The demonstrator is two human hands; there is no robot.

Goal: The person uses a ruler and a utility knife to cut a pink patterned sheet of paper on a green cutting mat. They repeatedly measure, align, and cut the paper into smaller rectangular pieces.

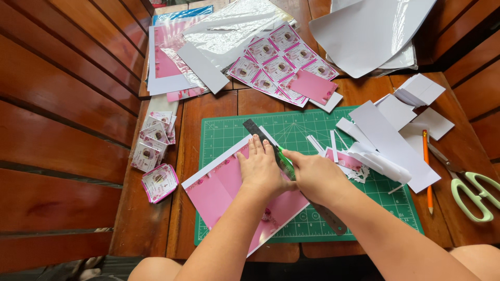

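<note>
Bare forearms come in from 6 o'clock and meet over the green cutting mat. At the centre, the left hand lies flat with fingers spread, pressing down on a pink printed sheet and on the dark metal ruler that runs diagonally from 12 o'clock down toward 5 o'clock across the mat. Just beside it, touching at the thumb, the right hand is clenched around a green craft knife, whose tip sits against the ruler's edge; the blade itself is too small to make out. The pink sheet lies tilted on the mat, its lower left corner hanging past the mat's border onto the wooden worktop.

At 3 o'clock of the hands, white paper offcuts pile on the mat, with thin trimmed strips among them. Further out at 3 o'clock lie an orange pencil and pale green scissors, well apart from the hands. At 9 o'clock a stack of small pink-bordered cards rests on the worktop, one more card lying just below it. At 12 o'clock a printed sheet of uncut cards lies beneath a pink rectangle, near clear plastic sleeves and curled white sheets.
</note>
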